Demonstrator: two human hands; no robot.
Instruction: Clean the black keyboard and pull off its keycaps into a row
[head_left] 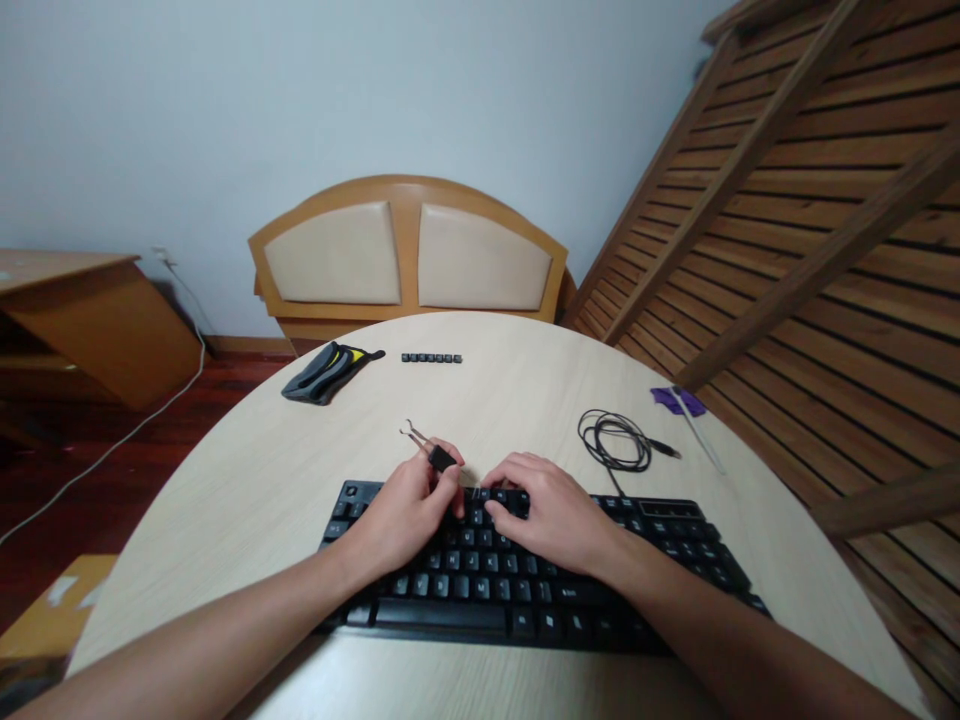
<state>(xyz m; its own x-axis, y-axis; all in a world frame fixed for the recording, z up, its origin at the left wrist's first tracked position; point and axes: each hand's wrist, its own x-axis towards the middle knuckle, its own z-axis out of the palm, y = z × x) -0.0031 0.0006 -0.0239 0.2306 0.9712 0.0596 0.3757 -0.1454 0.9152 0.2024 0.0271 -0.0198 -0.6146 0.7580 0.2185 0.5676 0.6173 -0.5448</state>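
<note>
A black keyboard (pixel 600 590) lies on the round pale wooden table (pixel 247 480) in front of me. My left hand (pixel 409 510) rests over the keyboard's upper left part and holds a wire keycap puller (pixel 427 447), its prongs pointing up and away. My right hand (pixel 551 505) lies over the top rows in the middle, fingertips pressing on a key near the left hand. A row of several loose black keycaps (pixel 431 358) sits farther back on the table.
A dark pouch with yellow trim (pixel 326 372) lies at the back left. The coiled black cable (pixel 615 440) and a purple-handled tool (pixel 686 405) lie at the right. A wooden headboard (pixel 405 255) and a slatted frame (pixel 810 230) stand behind the table.
</note>
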